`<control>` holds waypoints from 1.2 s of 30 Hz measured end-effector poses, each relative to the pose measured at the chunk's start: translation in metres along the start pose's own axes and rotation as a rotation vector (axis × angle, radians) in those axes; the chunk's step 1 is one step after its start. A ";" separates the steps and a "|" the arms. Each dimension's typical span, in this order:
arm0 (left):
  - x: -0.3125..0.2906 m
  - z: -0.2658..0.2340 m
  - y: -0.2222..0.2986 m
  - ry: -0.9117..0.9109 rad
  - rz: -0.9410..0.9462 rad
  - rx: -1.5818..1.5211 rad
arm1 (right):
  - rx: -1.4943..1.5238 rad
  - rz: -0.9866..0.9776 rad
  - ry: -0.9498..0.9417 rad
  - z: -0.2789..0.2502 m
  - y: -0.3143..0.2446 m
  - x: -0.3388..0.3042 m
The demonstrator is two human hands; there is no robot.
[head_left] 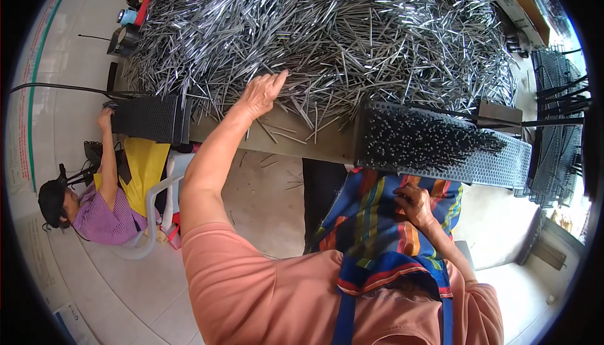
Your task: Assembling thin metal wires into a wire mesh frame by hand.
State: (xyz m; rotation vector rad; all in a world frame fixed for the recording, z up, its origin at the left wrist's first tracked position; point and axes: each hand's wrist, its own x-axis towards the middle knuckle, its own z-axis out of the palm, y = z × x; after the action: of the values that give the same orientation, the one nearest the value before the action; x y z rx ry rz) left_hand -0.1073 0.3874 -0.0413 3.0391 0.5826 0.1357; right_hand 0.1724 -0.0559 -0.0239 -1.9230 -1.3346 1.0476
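Observation:
My left hand reaches over the near edge of a large heap of thin metal rods, its fingers stretched toward the rods and partly apart. No rod shows clearly in that hand. Above my lap, over a striped multicoloured apron, my right hand is closed with the fingers curled in. Whatever it may hold is too small or hidden to make out. Just beyond it stands a tilted perforated rack, with many dark rods standing in the holes of its left and middle part.
At the left, a person in a purple top reaches to another dark perforated rack. Beside that person is a grey chair. More mesh racks stand at the far right, near a cardboard box. A few loose rods lie on the table edge.

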 end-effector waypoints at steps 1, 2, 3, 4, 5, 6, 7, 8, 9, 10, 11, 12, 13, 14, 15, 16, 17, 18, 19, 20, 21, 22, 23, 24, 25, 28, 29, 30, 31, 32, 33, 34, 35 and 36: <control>0.000 0.003 0.000 0.001 0.001 0.000 | 0.000 0.000 0.001 0.000 -0.001 0.001; -0.001 0.006 0.002 0.006 -0.033 0.021 | -0.005 0.003 0.003 0.001 -0.004 0.002; -0.002 0.008 0.002 0.013 -0.067 0.042 | -0.011 0.006 0.003 0.001 -0.005 0.003; 0.004 0.006 0.006 -0.022 -0.077 0.066 | -0.006 0.012 0.009 0.000 -0.004 0.002; 0.008 0.002 0.008 -0.025 -0.069 0.066 | -0.003 -0.009 0.024 -0.001 -0.003 0.002; 0.013 -0.003 0.010 -0.095 -0.096 0.057 | 0.001 -0.031 0.039 -0.002 -0.002 0.001; 0.014 -0.006 0.010 -0.161 -0.130 0.049 | 0.000 -0.032 0.040 -0.002 -0.002 0.001; 0.014 -0.007 0.010 -0.160 -0.128 0.051 | 0.006 -0.005 0.038 -0.002 -0.003 0.001; 0.014 -0.008 0.011 -0.203 -0.138 0.087 | 0.012 0.020 0.036 -0.001 -0.004 0.000; 0.013 -0.009 0.010 -0.246 -0.149 0.125 | 0.014 0.018 0.038 -0.001 -0.004 0.000; 0.011 -0.011 0.007 -0.245 -0.147 0.129 | 0.024 0.006 0.037 -0.001 -0.004 0.000; 0.010 -0.014 0.003 -0.257 -0.124 0.138 | 0.033 -0.007 0.035 0.000 -0.004 0.000; 0.009 -0.016 0.001 -0.270 -0.101 0.145 | 0.036 -0.008 0.037 0.000 -0.003 0.000; 0.016 -0.029 0.005 -0.288 -0.053 0.176 | 0.041 -0.005 0.043 0.000 -0.002 -0.002; 0.023 -0.040 0.006 -0.286 -0.043 0.175 | 0.047 -0.003 0.049 -0.001 -0.001 -0.003; 0.026 -0.053 0.004 -0.329 0.000 0.230 | 0.049 -0.005 0.053 -0.002 -0.001 -0.004; 0.027 -0.063 0.001 -0.370 0.043 0.285 | 0.032 -0.025 0.038 -0.003 -0.002 -0.003; 0.028 -0.072 -0.004 -0.358 0.067 0.331 | 0.014 -0.045 0.023 -0.004 -0.003 -0.003; 0.033 -0.087 -0.006 -0.352 0.122 0.309 | 0.017 -0.046 0.031 -0.004 -0.004 -0.003; 0.040 -0.102 -0.007 -0.386 0.138 0.343 | 0.006 -0.070 0.020 -0.004 -0.005 -0.003; 0.047 -0.116 -0.007 -0.420 0.155 0.377 | -0.006 -0.093 0.010 -0.005 -0.008 -0.003; 0.053 -0.129 -0.008 -0.430 0.164 0.424 | -0.009 -0.095 0.017 -0.007 -0.011 -0.003; 0.062 -0.147 -0.004 -0.388 0.168 0.430 | -0.054 -0.153 -0.007 -0.008 -0.014 -0.003; 0.071 -0.157 -0.009 -0.352 0.168 0.419 | -0.100 -0.209 -0.029 -0.010 -0.018 -0.003; 0.079 -0.168 -0.014 -0.318 0.164 0.409 | -0.103 -0.212 -0.021 -0.012 -0.027 -0.001; 0.117 -0.187 0.003 -0.011 -0.107 0.163 | 0.015 -0.373 0.021 -0.032 -0.068 0.010; 0.134 -0.192 0.017 0.051 -0.198 0.080 | 0.027 -0.437 0.068 -0.044 -0.085 0.019; 0.142 -0.181 0.013 0.140 -0.340 -0.260 | 0.038 -0.513 0.104 -0.054 -0.101 0.031; 0.151 -0.168 0.012 0.229 -0.471 -0.604 | 0.021 -0.572 0.219 -0.063 -0.111 0.047; 0.172 -0.163 0.040 0.256 -0.603 -1.092 | 0.045 -0.542 0.348 -0.080 -0.128 0.060; 0.187 -0.161 0.065 0.336 -0.689 -1.414 | 0.137 -0.446 0.476 -0.093 -0.143 0.073; 0.200 -0.156 0.083 0.407 -0.688 -1.648 | 0.273 -0.337 0.571 -0.100 -0.149 0.090; 0.213 -0.157 0.110 0.472 -0.642 -1.777 | 0.345 -0.317 0.633 -0.111 -0.149 0.110; 0.225 -0.157 0.135 0.526 -0.636 -1.868 | 0.639 -0.225 0.688 -0.112 -0.142 0.135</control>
State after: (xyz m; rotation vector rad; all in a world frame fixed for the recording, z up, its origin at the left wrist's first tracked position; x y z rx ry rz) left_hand 0.1358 0.3502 0.1401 0.9527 0.7207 0.8295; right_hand 0.2231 0.1173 0.1119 -1.4030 -0.6851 0.5197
